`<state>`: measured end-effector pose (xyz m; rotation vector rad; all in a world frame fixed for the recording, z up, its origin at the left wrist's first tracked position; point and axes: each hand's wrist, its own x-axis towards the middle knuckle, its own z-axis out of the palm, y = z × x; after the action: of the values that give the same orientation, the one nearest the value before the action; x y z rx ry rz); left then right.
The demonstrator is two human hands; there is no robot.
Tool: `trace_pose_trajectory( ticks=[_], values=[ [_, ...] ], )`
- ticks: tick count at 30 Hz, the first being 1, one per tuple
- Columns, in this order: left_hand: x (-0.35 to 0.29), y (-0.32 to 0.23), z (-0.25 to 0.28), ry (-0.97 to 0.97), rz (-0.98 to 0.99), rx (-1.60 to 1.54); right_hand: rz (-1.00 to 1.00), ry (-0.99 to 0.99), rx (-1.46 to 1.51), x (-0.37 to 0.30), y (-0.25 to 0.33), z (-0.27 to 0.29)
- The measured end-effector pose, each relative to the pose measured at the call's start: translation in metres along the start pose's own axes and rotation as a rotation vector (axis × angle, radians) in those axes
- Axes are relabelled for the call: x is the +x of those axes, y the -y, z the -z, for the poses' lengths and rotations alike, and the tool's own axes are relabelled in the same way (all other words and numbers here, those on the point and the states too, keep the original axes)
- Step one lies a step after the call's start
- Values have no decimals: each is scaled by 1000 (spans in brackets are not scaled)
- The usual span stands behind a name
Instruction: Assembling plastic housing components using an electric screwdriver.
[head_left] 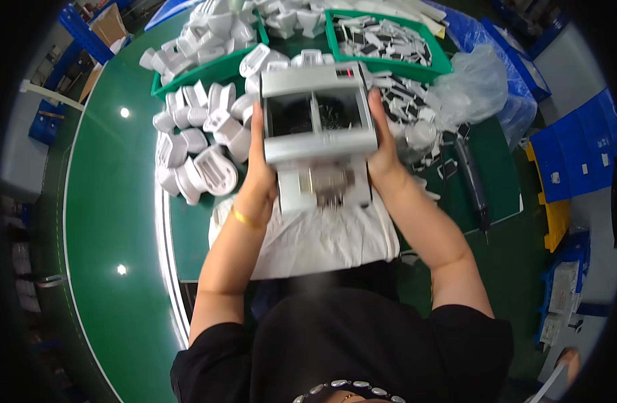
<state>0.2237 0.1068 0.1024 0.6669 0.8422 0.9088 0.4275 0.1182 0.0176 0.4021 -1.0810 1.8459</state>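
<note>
A silver-grey automatic screw feeder (pixel 320 146) is held up in front of me between both hands, over a white cloth (pixel 301 250). Through its dark window, loose screws show in the tray, and a metal rail block juts out at its near side. My left hand (pixel 260 171) presses along its left side, thumb toward me hidden in part. Against the right side lies my right hand (pixel 383 148), its fingers mostly behind the casing. The feeder looks slightly blurred by motion. A dark electric screwdriver (pixel 471 178) lies on the table to the right of my right forearm.
White curved plastic housings (pixel 217 127) are heaped left of the feeder and fill a green bin (pixel 211 62). Another green bin (pixel 449 64) holds small grey and black parts, with more spilled below it. Clear plastic bags (pixel 473 84) lie beside it. At lower right, another person's hand (pixel 570 364) shows.
</note>
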Motion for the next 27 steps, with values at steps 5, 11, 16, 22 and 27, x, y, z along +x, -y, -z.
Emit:
trace_pose_trajectory(
  ticks=[5,11,16,22,27],
  values=[
    [16,7,20,139,-57,108,150,-1031,-637,20,-16,-65],
    [46,55,47,334,-733,81,241,-955,-686,-3,-32,-43],
    [37,32,41,207,-520,215,168,-792,-585,12,-26,-51],
    [23,4,19,162,-23,180,42,-1086,-135,26,-6,-53],
    [24,31,33,200,-288,25,160,-970,-567,5,-24,-70]
  ],
)
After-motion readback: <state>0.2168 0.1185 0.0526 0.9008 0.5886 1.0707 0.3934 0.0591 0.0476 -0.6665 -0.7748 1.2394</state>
